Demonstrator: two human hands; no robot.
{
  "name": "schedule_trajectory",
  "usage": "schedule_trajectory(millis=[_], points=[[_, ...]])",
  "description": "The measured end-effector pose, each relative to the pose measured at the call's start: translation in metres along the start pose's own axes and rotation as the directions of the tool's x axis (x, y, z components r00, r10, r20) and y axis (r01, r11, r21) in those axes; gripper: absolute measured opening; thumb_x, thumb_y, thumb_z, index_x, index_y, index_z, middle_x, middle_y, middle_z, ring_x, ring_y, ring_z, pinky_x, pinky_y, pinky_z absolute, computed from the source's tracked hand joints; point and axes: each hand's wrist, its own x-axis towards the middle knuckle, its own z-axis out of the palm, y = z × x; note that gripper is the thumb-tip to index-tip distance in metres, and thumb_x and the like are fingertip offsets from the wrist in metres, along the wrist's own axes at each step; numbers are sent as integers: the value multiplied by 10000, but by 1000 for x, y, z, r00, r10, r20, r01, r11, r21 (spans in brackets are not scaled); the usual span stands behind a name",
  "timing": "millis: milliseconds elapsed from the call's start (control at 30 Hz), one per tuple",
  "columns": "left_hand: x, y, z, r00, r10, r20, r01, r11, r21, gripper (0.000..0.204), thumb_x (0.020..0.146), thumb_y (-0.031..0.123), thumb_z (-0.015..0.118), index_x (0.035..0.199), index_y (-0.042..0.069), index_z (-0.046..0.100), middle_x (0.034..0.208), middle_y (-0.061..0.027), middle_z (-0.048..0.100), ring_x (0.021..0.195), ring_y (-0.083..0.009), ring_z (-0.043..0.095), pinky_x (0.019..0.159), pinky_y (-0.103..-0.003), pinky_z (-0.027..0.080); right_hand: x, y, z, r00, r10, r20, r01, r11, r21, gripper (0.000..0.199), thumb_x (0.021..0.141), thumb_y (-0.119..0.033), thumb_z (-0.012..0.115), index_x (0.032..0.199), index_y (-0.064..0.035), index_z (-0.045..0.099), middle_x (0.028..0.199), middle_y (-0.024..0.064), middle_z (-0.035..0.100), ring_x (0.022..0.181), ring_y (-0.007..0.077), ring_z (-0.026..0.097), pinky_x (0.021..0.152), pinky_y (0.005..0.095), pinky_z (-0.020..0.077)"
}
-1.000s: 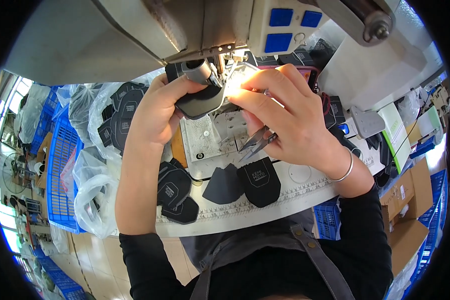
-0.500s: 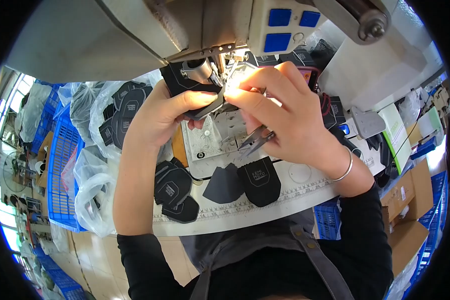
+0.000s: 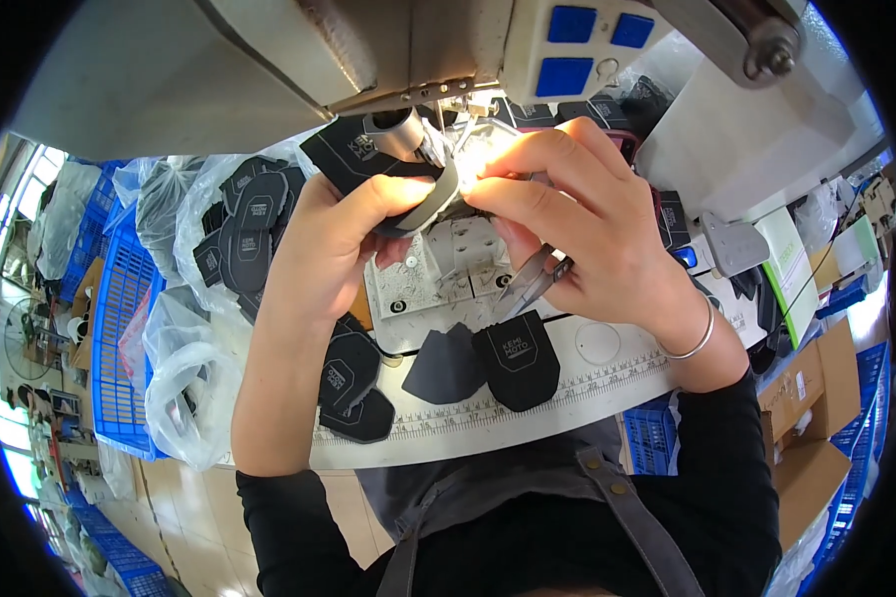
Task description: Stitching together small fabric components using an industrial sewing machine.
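Note:
My left hand (image 3: 331, 249) and my right hand (image 3: 589, 224) meet under the needle of a sewing machine (image 3: 408, 50), both pinching a black fabric piece (image 3: 354, 149) with a grey strip along its edge. The piece is lifted and folded around the machine's arm under a bright lamp. Small metal thread snips (image 3: 531, 286) hang from the lower fingers of my right hand. A silver bangle (image 3: 695, 341) circles my right wrist.
Several cut black pieces (image 3: 516, 358) lie on the white table (image 3: 567, 398) with its printed ruler. Clear bags of more black pieces (image 3: 244, 234) sit at left beside a blue crate (image 3: 120, 338). Cardboard boxes (image 3: 811, 398) stand at right.
Both hands have lifted and turned the black piece, folding its grey edge up toward the needle; the fingers are now pinched closer together.

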Motion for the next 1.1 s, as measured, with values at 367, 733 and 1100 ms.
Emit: schedule_trajectory(millis=[367, 733, 1100], points=[[11, -2, -7, 999, -37, -4, 37, 996, -86, 119, 754, 94, 578, 770, -21, 600, 648, -46, 561, 474, -75, 447, 425, -193, 328, 0, -1, 0, 1000, 13, 4, -13, 1000, 2, 443, 434, 13, 632, 858, -85, 553, 867, 22, 489, 709, 196, 473, 434, 262, 431], [9, -3, -4, 999, -11, -36, 8, 997, -82, 107, 774, 90, 550, 791, -2, 602, 674, -35, 574, 486, -70, 456, 425, -183, 335, 0, 1, 0, 1000, -1, -3, 1, 1000, 4, 458, 417, 17, 634, 857, -83, 551, 860, 20, 487, 713, 194, 474, 435, 258, 429], [-19, -16, 10, 985, -19, -174, 21, 1000, 8, 178, 784, 189, 560, 750, 14, 576, 616, -50, 531, 497, -117, 457, 436, -214, 308, -3, 0, 1, 1000, 31, 1, -31, 999, 11, 483, 402, 25, 628, 864, -91, 549, 853, 4, 491, 707, 189, 467, 442, 258, 415]])
